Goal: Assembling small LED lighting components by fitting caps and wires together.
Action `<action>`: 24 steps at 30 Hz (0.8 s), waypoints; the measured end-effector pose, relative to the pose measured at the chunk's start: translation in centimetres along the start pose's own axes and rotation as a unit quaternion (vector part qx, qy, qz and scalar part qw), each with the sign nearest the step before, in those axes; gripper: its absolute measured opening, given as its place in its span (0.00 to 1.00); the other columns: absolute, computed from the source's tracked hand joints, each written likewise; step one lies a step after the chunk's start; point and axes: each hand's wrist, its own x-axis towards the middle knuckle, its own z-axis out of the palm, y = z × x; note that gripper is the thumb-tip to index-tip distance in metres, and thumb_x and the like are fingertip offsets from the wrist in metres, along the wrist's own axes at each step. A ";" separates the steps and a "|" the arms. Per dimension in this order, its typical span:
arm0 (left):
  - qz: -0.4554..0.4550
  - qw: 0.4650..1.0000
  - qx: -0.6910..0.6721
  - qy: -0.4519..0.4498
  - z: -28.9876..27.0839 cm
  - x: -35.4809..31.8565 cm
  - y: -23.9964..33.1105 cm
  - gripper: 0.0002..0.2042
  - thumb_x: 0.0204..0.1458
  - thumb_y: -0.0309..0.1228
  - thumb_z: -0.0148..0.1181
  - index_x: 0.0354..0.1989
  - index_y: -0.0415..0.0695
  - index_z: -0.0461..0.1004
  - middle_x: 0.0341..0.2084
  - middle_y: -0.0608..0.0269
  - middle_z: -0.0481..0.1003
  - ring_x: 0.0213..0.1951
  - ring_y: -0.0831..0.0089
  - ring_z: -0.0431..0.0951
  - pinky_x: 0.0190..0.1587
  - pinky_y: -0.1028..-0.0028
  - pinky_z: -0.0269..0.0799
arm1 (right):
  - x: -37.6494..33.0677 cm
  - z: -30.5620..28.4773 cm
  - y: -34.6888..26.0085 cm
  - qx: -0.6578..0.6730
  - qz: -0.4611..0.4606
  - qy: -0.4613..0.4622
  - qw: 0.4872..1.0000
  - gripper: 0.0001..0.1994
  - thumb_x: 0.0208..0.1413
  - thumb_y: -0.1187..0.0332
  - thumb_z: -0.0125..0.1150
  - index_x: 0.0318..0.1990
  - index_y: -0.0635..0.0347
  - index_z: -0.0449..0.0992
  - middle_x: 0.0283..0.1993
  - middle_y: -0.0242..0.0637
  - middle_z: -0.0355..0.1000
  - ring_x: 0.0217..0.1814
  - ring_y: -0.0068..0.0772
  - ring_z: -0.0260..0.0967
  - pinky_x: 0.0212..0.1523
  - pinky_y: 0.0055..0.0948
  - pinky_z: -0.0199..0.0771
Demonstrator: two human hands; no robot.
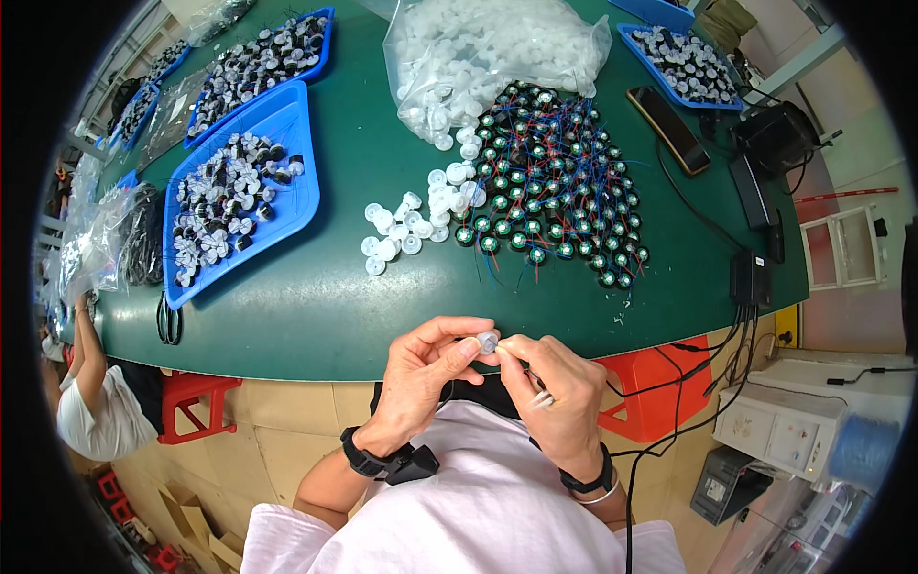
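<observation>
At the table's near edge, my left hand (418, 378) grips a small, round, translucent white plastic cap (488, 342) between thumb and fingers. My right hand (559, 383) is closed in a pinch against the cap's right side; whether a small part sits in that pinch cannot be made out. Beyond my hands lies a loose group of white plastic caps (392, 230). To their right spreads a pile of round black parts with green tops (555, 182), tangled with thin red and blue wires. Behind these, a clear plastic bag (497, 48) bulges with more white caps.
Blue trays (304, 120) of assembled pieces stand on the left of the green table (354, 316); another tray (627, 36) is at the far right. A phone (669, 129) and a cabled black box (751, 277) lie right. Red stools (660, 392) flank me; another person (100, 411) sits left.
</observation>
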 end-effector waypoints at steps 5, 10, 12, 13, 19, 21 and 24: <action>0.005 1.000 -0.006 0.005 0.0 -0.1 -0.1 0.12 0.56 0.25 0.56 0.48 0.34 0.71 0.40 0.54 0.76 0.39 0.70 0.79 0.35 0.79 0.79 | 0.1 0.1 0.1 -0.005 0.001 0.016 1.000 0.08 0.42 0.81 0.65 0.31 0.60 0.76 0.16 0.30 0.64 0.14 0.21 0.60 0.14 0.23 0.54; -0.001 1.000 -0.010 0.008 0.3 -0.1 0.0 0.12 0.56 0.24 0.55 0.48 0.34 0.71 0.38 0.54 0.77 0.39 0.70 0.79 0.35 0.78 0.79 | 0.1 0.4 0.2 -0.006 0.000 0.019 1.000 0.07 0.43 0.81 0.65 0.31 0.60 0.76 0.16 0.30 0.64 0.14 0.21 0.61 0.14 0.23 0.55; 0.000 1.000 -0.013 0.008 0.3 -0.1 -0.1 0.12 0.56 0.24 0.55 0.48 0.34 0.71 0.38 0.55 0.77 0.39 0.70 0.79 0.35 0.78 0.79 | 0.1 0.5 0.3 -0.008 -0.002 0.018 1.000 0.07 0.43 0.80 0.65 0.31 0.60 0.76 0.16 0.30 0.64 0.14 0.21 0.61 0.14 0.23 0.55; 0.001 1.000 -0.014 0.008 0.2 -0.1 -0.2 0.12 0.56 0.24 0.55 0.48 0.34 0.71 0.38 0.55 0.77 0.39 0.70 0.79 0.35 0.78 0.79 | 0.1 0.5 0.3 -0.008 -0.002 0.018 1.000 0.07 0.43 0.80 0.65 0.30 0.60 0.76 0.16 0.30 0.64 0.14 0.21 0.61 0.14 0.23 0.55; -0.006 1.000 -0.015 -0.009 0.2 -0.1 -0.2 0.12 0.56 0.27 0.56 0.48 0.37 0.72 0.40 0.58 0.77 0.40 0.73 0.78 0.38 0.78 0.77 | -0.1 0.1 0.1 -0.017 0.012 -0.013 1.000 0.06 0.46 0.77 0.63 0.33 0.60 0.74 0.22 0.34 0.67 0.19 0.31 0.68 0.19 0.30 0.65; 0.005 1.000 -0.006 -0.010 0.0 -0.1 -0.5 0.12 0.56 0.26 0.56 0.47 0.37 0.73 0.39 0.58 0.77 0.40 0.73 0.78 0.38 0.78 0.77 | -0.1 0.3 0.1 -0.031 -0.012 -0.003 0.999 0.06 0.45 0.79 0.64 0.32 0.60 0.75 0.19 0.32 0.67 0.17 0.25 0.64 0.16 0.25 0.60; 0.015 1.000 0.005 -0.006 0.1 -0.1 -0.6 0.11 0.56 0.25 0.56 0.47 0.37 0.73 0.39 0.58 0.77 0.39 0.74 0.78 0.38 0.78 0.77 | -0.1 0.5 0.4 -0.020 -0.015 0.002 1.000 0.07 0.45 0.80 0.64 0.32 0.61 0.75 0.19 0.32 0.68 0.16 0.24 0.64 0.16 0.24 0.60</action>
